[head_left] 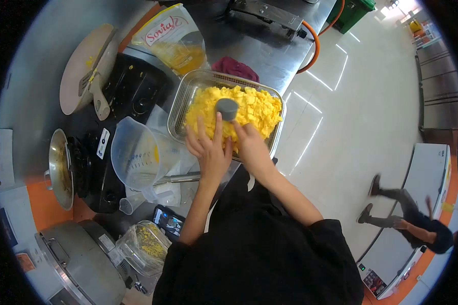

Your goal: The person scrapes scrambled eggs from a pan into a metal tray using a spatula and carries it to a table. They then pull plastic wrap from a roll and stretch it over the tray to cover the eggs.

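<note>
A rectangular metal wire-mesh tray [178, 109] holds a heap of yellow scrambled egg pieces [257, 109]. A grey, round-topped cylinder [227, 108] shows above the egg, near the middle of the tray. My left hand [211, 152] reaches over the tray's near side, its fingers spread and one fingertip right at the cylinder's lower edge. Beside it, my right hand [252, 148] has its fingers bent inward over the egg, fingertips close to the cylinder. What those right fingers grip, if anything, I cannot tell.
Left of the tray lies a clear measuring jug [132, 157]. Behind stand an oil pouch [175, 43] and a maroon cloth [236, 67]. A pan with a spatula [89, 76] rests on the black stove [137, 84]. A phone [168, 221] lies nearby. At right, a person [417, 223] walks.
</note>
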Motion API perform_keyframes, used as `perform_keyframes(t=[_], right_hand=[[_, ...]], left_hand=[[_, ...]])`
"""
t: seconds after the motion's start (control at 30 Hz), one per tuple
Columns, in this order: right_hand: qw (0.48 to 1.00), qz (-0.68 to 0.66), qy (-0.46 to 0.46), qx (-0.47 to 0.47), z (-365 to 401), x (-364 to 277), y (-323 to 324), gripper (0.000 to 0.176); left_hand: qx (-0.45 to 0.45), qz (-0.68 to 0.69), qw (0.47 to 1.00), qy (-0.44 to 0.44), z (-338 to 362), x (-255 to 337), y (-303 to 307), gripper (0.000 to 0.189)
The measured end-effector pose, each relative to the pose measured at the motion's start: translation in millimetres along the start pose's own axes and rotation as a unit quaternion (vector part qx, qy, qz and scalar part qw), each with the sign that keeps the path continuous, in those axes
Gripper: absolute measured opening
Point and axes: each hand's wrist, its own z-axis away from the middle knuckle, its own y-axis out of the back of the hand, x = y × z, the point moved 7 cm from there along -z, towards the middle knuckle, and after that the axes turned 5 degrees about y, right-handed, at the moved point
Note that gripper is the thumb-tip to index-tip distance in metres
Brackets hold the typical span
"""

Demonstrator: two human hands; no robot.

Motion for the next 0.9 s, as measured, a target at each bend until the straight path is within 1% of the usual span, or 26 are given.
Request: perform_keyframes(t=[0.03, 0.07, 0.1, 0.17, 0.23, 0.27, 0.3, 0.37, 0.43, 0.47, 0.5, 0.6, 0.63, 0.67, 0.7, 0.73, 0.77, 0.8, 0.83, 0.9], right_hand=[[1.000, -0.011, -0.012, -0.022, -0.4, -7.5, -7.7, 0.057], [0.999, -0.021, -0.024, -0.043, -0.2, -11.3, -11.2, 0.058], [0.999, -0.022, -0.025, -0.041, 0.1, -10.7, -4.5, 0.058], [0.999, -0.030, -0.018, -0.027, 3.8, -3.3, 22.4, 0.060], [0.998, -0.018, -0.064, 0.014, 11.7, 16.2, 53.2, 0.063], [0.996, -0.015, -0.076, 0.033, 13.9, 24.2, 68.7, 0.060], [0.993, 0.013, -0.100, 0.062, 17.5, 30.1, 77.7, 0.040], [0.987, 0.033, -0.156, -0.011, 25.0, 36.8, 71.7, 0.038], [0.992, 0.064, -0.105, -0.022, 36.5, 30.7, 50.8, 0.037], [0.993, 0.046, -0.097, -0.048, 44.1, 21.3, 40.8, 0.039], [0.992, 0.074, -0.069, -0.073, 53.1, 16.3, 25.1, 0.046], [0.994, 0.049, -0.061, -0.078, 64.6, 7.4, 5.6, 0.049], [0.996, 0.027, -0.066, -0.056, 65.2, 9.9, 7.3, 0.050], [0.997, 0.004, -0.070, -0.036, 65.5, 12.1, 10.0, 0.050], [0.997, 0.003, -0.071, -0.036, 64.6, 14.3, 15.1, 0.050], [0.996, -0.002, -0.089, -0.019, 62.3, 18.7, 27.5, 0.049], [0.994, -0.007, -0.107, -0.003, 60.0, 19.3, 40.2, 0.048], [0.990, -0.019, -0.141, 0.000, 57.4, 14.0, 54.0, 0.047], [0.990, -0.020, -0.140, -0.002, 57.6, 10.8, 61.4, 0.047], [0.990, -0.012, -0.140, -0.030, 64.5, 7.9, 67.4, 0.048]], left_hand=[[0.001, -0.001, 1.000, -0.002, -0.3, -0.7, 0.1, 0.057], [-0.021, -0.004, 1.000, 0.010, 0.0, -3.4, -2.9, 0.057], [-0.043, -0.007, 0.999, 0.023, 0.4, -6.4, -5.5, 0.056], [-0.053, -0.014, 0.998, 0.021, 1.8, -9.1, -5.2, 0.054], [-0.064, -0.022, 0.997, 0.027, 4.3, -13.5, -7.3, 0.052], [-0.057, -0.022, 0.998, 0.022, 4.1, -14.2, -8.6, 0.052], [-0.050, -0.021, 0.998, 0.014, 3.4, -14.9, -9.0, 0.051], [-0.046, -0.010, 0.999, 0.008, 3.2, -13.7, -9.7, 0.049], [-0.043, 0.004, 0.999, -0.001, 3.0, -9.4, -7.4, 0.048], [-0.049, 0.019, 0.999, -0.005, 2.5, -6.2, -4.4, 0.046], [-0.057, 0.034, 0.998, -0.009, 3.5, -4.4, -2.8, 0.044], [-0.066, 0.025, 0.997, -0.033, 8.2, -2.1, -3.4, 0.043], [-0.067, 0.026, 0.997, -0.035, 10.4, -2.6, -4.0, 0.043], [-0.056, 0.025, 0.998, -0.031, 12.6, -4.5, -3.5, 0.048], [-0.045, 0.025, 0.998, -0.026, 14.3, -6.5, -3.1, 0.054], [-0.046, 0.024, 0.998, -0.026, 14.9, -7.5, -4.6, 0.054], [-0.044, 0.043, 0.998, -0.005, 15.1, -11.1, -5.5, 0.061], [-0.042, 0.061, 0.997, 0.016, 15.5, -14.9, -6.4, 0.068], [-0.042, 0.060, 0.997, 0.018, 15.4, -16.5, -8.1, 0.068], [-0.022, 0.043, 0.998, 0.042, 13.7, -22.8, -8.5, 0.077]])
